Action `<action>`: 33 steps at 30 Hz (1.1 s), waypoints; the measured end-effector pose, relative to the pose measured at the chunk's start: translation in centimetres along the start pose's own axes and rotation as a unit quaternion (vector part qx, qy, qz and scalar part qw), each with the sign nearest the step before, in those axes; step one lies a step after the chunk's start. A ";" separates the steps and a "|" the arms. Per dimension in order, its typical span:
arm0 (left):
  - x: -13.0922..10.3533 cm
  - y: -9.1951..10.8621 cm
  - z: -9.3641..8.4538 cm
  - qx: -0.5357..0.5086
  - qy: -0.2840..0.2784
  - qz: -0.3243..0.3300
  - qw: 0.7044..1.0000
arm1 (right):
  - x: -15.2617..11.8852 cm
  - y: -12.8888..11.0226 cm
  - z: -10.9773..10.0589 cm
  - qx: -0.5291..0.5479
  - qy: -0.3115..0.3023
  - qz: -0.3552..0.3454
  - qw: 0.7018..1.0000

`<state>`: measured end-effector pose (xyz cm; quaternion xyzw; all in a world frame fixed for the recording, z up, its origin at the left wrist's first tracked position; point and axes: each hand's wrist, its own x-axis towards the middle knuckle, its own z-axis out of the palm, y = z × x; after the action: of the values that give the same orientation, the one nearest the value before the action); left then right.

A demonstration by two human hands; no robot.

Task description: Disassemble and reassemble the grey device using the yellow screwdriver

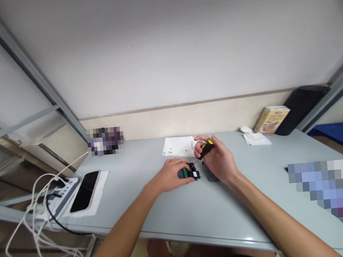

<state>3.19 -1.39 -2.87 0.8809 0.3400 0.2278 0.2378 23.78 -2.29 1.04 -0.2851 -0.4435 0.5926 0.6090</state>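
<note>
One screwdriver, right hand; circuit device, left hand.

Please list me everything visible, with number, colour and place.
screwdriver: 1, black-yellow, centre
device: 1, black-green, centre
dark piece: 1, grey, beside device
phone: 1, black, left
sheets: 2, white, behind device, beneath phone
specks: several, dark, on back sheet
power strip: 1, white, left
cables: several, white and black, left
box: 1, cream, back right
tissue: some, white, beside box
tall object: 1, black, behind box
table: 1, grey, centre
bars: several, grey, both sides
wall: 1, white, behind
surface: 1, blue, far right
pixelated patches: 2, multicoloured, left, right
arms: 2, bare, front
left grip: 1, bare, on device
right grip: 1, bare, around screwdriver
</note>
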 end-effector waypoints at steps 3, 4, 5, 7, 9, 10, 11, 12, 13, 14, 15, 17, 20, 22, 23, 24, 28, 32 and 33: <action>0.0 -0.1 0.0 0.003 0.000 0.001 1.000 | 0.1 -0.1 -0.2 -0.015 0.014 0.000 1.000; 0.0 -0.2 0.0 0.005 -0.001 0.001 1.000 | 0.1 -0.1 -0.3 -0.027 0.021 -0.005 0.999; 0.0 -0.2 0.0 0.006 0.000 0.003 1.000 | 0.1 0.0 -0.4 -0.036 0.026 -0.010 0.999; 0.0 -0.3 0.1 0.007 0.002 0.007 1.000 | 0.1 0.0 -0.5 -0.028 0.035 -0.009 0.999; -0.1 -0.3 0.1 0.005 0.005 0.007 1.000 | 0.1 -0.2 -0.5 0.004 0.040 0.005 0.999; -0.1 -0.3 0.1 0.005 0.006 0.006 1.000 | 0.0 -0.2 -0.5 0.019 0.039 0.012 0.999; -0.1 -0.2 0.0 0.004 0.005 0.005 1.000 | 0.0 -0.3 -0.4 0.031 0.038 0.017 0.999; -0.1 -0.2 0.0 0.002 0.003 0.004 1.000 | 0.0 -0.4 -0.3 0.039 0.037 0.019 0.998; 0.0 -0.1 0.0 0.001 0.001 0.004 1.000 | 0.0 -0.4 -0.2 0.044 0.034 0.019 0.998; 0.0 0.0 0.0 0.000 -0.001 0.004 1.000 | 0.0 -0.4 -0.2 0.049 0.034 0.017 0.998; 0.0 0.0 -0.1 -0.001 -0.002 0.004 1.000 | 0.0 -0.5 -0.1 0.055 0.034 0.014 0.998; 0.0 0.1 -0.1 -0.001 -0.001 0.000 1.000 | 0.1 -0.5 0.0 0.074 0.031 0.014 0.997; -0.1 0.1 -0.1 0.003 0.000 -0.002 1.000 | 0.2 -0.7 -0.1 0.104 0.022 0.031 0.994; -0.1 0.1 -0.1 0.005 -0.001 0.000 1.000 | 0.2 -0.8 -0.2 0.105 0.019 0.040 0.993; -0.1 0.1 -0.1 0.006 -0.001 0.001 1.000 | 0.1 -0.8 -0.2 0.096 0.019 0.038 0.994; -0.1 0.0 -0.1 0.007 -0.001 0.002 1.000 | 0.1 -0.8 -0.3 0.083 0.018 0.033 0.996; 0.0 -0.1 -0.1 0.006 -0.003 0.004 1.000 | -0.1 -0.5 -0.3 0.004 0.012 0.015 1.000; 0.0 -0.2 -0.1 0.008 -0.002 0.004 1.000 | 0.1 -0.1 -0.5 -0.133 0.070 -0.030 0.988; 0.0 -0.1 -0.1 0.009 -0.001 0.002 1.000 | 0.1 0.0 -0.6 -0.169 0.089 -0.044 0.981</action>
<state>3.06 -1.29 -2.89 0.8838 0.3399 0.2247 0.2297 24.27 -2.05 0.77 -0.4157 -0.4935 0.4537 0.6146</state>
